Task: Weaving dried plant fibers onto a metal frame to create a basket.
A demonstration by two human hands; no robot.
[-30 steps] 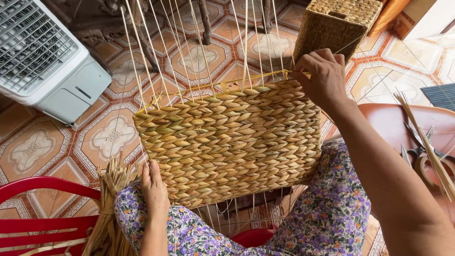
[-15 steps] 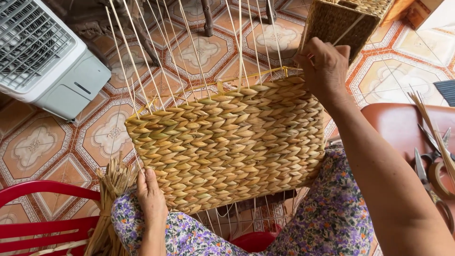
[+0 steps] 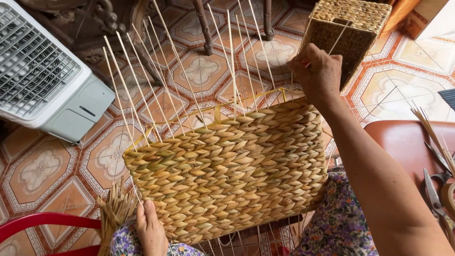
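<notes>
half-woven straw basket (image 3: 227,175) resting on the lap in flowered cloth, thin upright stakes (image 3: 180,71) rising from its rim, right hand (image 3: 320,71) pinching a strand at the top corner, left hand (image 3: 150,230) pressed flat against the lower edge, white fan heater (image 3: 42,80) on tiled floor (image 3: 42,166)

The floor (image 3: 61,170) is made of tiles with orange and cream flower shapes. On it stand a white fan box (image 3: 42,80) at the left, dark wooden chair legs (image 3: 204,26) at the top, and a finished woven basket (image 3: 348,28) at the top right. A red-brown stool (image 3: 407,142) at the right carries scissors (image 3: 433,189) and thin straw sticks (image 3: 433,137)
</notes>
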